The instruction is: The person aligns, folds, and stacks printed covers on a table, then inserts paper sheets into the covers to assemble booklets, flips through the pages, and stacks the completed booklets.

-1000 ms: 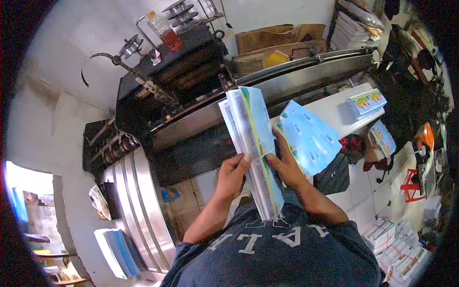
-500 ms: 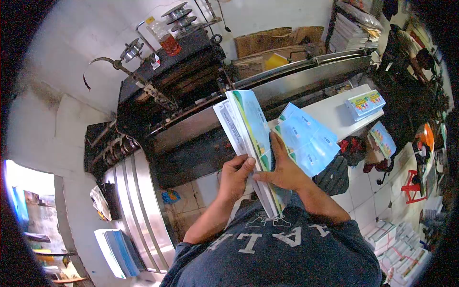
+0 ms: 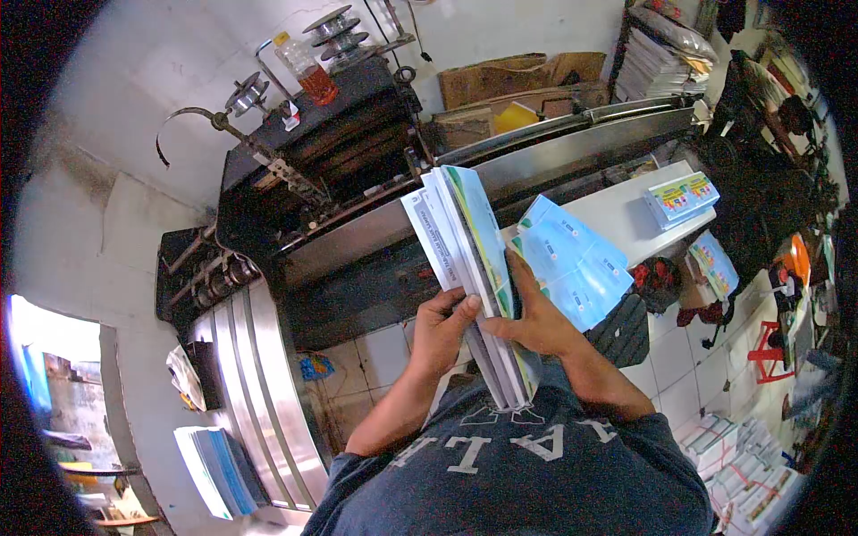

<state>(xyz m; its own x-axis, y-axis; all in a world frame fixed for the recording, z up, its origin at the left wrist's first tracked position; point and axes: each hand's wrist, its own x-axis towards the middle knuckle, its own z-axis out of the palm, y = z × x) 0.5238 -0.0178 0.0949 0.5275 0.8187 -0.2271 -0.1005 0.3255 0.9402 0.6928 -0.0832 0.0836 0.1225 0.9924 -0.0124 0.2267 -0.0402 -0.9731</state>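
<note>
A stack of printed booklets (image 3: 480, 246), with light blue and green covers, stands between my two hands in front of my chest, its page edges facing up. My left hand (image 3: 438, 335) grips the left side, thumb on the page edges. Around the right side is my right hand (image 3: 542, 322), its thumb across the edges and its fingers behind the blue cover. On the left of the stack a white printed page (image 3: 433, 234) shows. Just beyond my right hand, fanned blue booklets (image 3: 576, 259) lie on a pale work surface (image 3: 617, 214).
A dark machine with wire spools (image 3: 335, 36) and a bottle of reddish liquid (image 3: 313, 76) stands at the back. A booklet pile (image 3: 681, 198) is on the right. Slatted metal (image 3: 259, 384) and a blue-edged stack (image 3: 214, 469) are at left. Tied bundles (image 3: 746, 473) lie lower right.
The stack in my hands has turned slightly, so more page edges and less of the blue cover show. My right hand has shifted a little to the right; my left stays nearly in place.
</note>
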